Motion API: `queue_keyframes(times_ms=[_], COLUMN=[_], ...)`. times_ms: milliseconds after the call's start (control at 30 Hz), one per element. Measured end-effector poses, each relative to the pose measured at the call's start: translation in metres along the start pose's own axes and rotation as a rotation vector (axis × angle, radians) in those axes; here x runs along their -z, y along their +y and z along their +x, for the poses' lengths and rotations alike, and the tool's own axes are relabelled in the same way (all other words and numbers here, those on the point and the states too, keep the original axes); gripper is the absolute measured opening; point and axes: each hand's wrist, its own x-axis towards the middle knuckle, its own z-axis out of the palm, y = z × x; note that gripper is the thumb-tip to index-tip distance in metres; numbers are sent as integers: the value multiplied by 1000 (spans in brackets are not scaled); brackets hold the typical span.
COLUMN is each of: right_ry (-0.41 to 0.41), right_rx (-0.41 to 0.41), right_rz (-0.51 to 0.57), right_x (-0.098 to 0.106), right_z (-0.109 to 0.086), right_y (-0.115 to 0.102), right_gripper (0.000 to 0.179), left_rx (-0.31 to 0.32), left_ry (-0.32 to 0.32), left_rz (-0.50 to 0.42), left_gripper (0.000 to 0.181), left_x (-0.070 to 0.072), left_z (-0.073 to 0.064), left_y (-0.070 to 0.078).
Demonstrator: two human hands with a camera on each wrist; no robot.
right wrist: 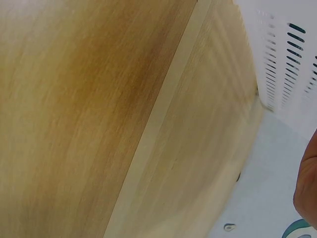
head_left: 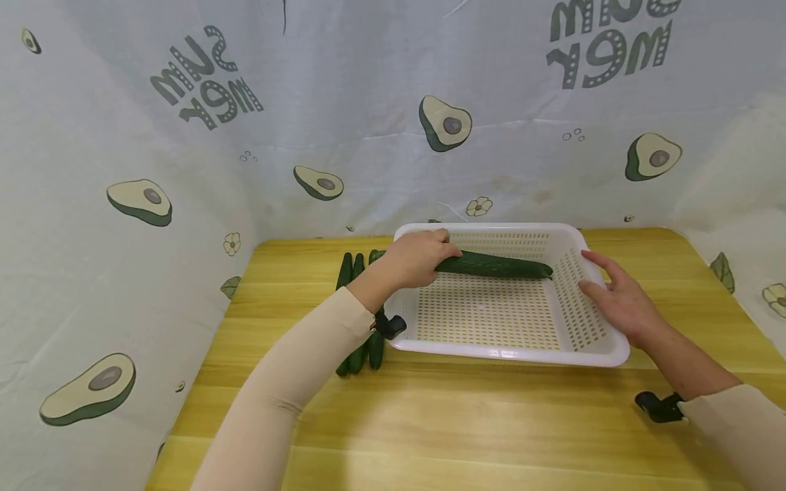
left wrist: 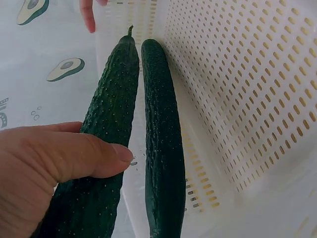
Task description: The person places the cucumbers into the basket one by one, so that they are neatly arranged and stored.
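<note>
My left hand [head_left: 420, 259] grips a dark green cucumber [head_left: 497, 264] across the far part of a white perforated plastic basket [head_left: 503, 353]. In the left wrist view the thumb lies over that bumpy cucumber [left wrist: 111, 94], whose stem end points away. Right beside it is a second cucumber [left wrist: 162, 134], which the head view does not show apart. At the basket's right side, my right hand [head_left: 623, 303] holds the rim between thumb and fingers. Only an edge of this hand [right wrist: 308, 183] enters the right wrist view, near the basket's slotted wall [right wrist: 285, 59].
Three more cucumbers [head_left: 357, 361] lie side by side on the wooden table [head_left: 467, 423], left of the basket and partly under my left forearm. A pale curtain [head_left: 368, 88] with avocado prints hangs behind the table and along its sides.
</note>
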Motion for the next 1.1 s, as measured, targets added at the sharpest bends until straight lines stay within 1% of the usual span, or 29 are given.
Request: queue_keyframes(times_ms=[167,267,400,500,633,833,967,1100], right_ry=[3,7,3,-4,-5,1,6,10], right_rx=[2,1,-1,-1,-1,-2,-5,-3], right_rz=[4,8,22,27,24,17,10,10], right_x=[0,0,0,0,0,-1,-1,0], right_z=[0,1,0,0,0,0,0,1], right_y=[1,2,2,2,2,2,2,3], right_gripper=[71,71,71,70,70,70,70,70], left_rx=[-16,-18,-14,7,45,79,100,109], left_ry=[2,0,-24,-54,-89,-108,-100,-75], left_rz=[62,75,73,74,62,13,-24,-52], left_gripper=[48,48,47,46,47,48,49,47], left_x=[-5,-8,-10,-11,-13,-21,-28,-33], left_z=[9,14,21,25,30,37,40,42], left_y=[2,5,10,14,16,14,11,8])
